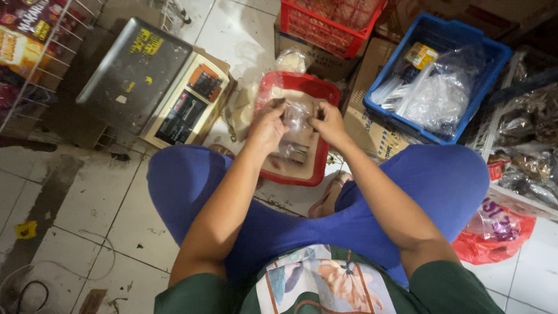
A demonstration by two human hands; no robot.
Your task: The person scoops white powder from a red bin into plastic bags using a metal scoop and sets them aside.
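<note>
Item: small clear plastic bag [296,116], held up between both hands over a red tray [325,93] on the tiled floor [87,203].

Nearest: the person sits with knees spread in blue trousers [186,174], forearms reaching forward.

Left hand [268,125]: grip closed on the bag's left top edge, fingers pinched. Right hand [328,123]: grip closed on the right top edge. The bag hangs between them; its contents are too blurred to tell.

Handling note: the film looks thin and slippery, so the step likely goes best with both pinches kept level, the mouth drawn taut, and the bag kept over the tray to catch spills.

Farther left: a weighing scale [151,81] with a grey pan. Farther right: a blue basket [488,64] holding clear bags. Farthest: a red basket [325,23]. Right edge: a red plastic bag [494,232] on the floor.
</note>
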